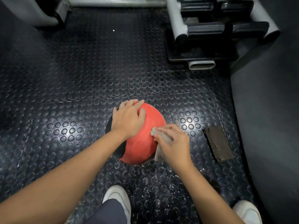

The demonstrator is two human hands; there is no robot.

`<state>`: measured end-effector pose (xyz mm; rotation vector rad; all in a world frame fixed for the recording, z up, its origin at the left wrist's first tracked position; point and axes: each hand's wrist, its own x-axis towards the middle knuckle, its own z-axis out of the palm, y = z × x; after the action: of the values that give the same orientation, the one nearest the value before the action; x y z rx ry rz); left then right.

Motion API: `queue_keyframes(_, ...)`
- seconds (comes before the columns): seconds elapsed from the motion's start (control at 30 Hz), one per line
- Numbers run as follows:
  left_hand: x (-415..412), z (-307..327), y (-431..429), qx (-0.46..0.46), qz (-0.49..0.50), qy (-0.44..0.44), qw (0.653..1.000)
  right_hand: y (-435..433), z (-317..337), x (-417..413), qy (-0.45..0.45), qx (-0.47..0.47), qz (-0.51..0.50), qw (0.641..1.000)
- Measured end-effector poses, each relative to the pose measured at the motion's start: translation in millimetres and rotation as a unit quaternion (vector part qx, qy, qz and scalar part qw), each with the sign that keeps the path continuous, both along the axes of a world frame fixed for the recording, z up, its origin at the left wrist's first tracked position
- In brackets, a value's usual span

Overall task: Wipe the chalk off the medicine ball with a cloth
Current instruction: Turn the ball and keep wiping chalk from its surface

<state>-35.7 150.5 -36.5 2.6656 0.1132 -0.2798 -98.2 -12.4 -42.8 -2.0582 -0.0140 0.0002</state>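
A red and black medicine ball (142, 139) rests on the studded rubber floor in the middle of the view. My left hand (127, 118) lies flat on its upper left side, fingers spread over the top. My right hand (173, 143) presses a beige cloth (159, 152) against the ball's right side; the cloth bunches under my fingers and hangs down to the floor. White chalk specks dust the floor just below the ball.
A dark folded cloth (217, 143) lies on the floor to the right of the ball. A weight rack's grey frame and black base (200, 46) stand at the back right. Grey padded equipment fills the right edge. My white shoes (118, 198) stand near the bottom.
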Motion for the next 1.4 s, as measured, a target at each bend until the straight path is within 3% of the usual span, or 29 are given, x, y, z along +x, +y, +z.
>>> queue_keyframes(0.23,-1.2,-0.7,0.1,0.003,0.011,-0.007,1.0,0.5,-1.4,65.1,0.058,-0.039,-0.047,0.996)
queue_keyframes(0.47,5.3,-2.5,4.2,-0.007,0.023,0.0,1.0,6.2,5.5,-7.4,0.068,0.026,-0.043,0.996)
queue_keyframes(0.73,-1.5,-2.1,5.6,-0.008,0.023,-0.014,1.0,-3.4,-14.3,74.8,0.122,0.014,-0.092,0.988)
queue_keyframes(1.0,-0.9,-1.5,15.1,-0.029,0.04,-0.02,0.999,-1.0,-4.6,-0.1,0.095,0.06,-0.086,0.99)
queue_keyframes(1.23,-18.0,-6.2,15.7,-0.034,0.026,-0.052,0.998,-8.8,-25.6,76.4,0.185,0.048,-0.088,0.978)
queue_keyframes(1.4,-23.6,-7.5,25.3,-0.055,0.036,-0.06,0.996,-9.9,-20.1,47.9,0.192,0.063,-0.099,0.974)
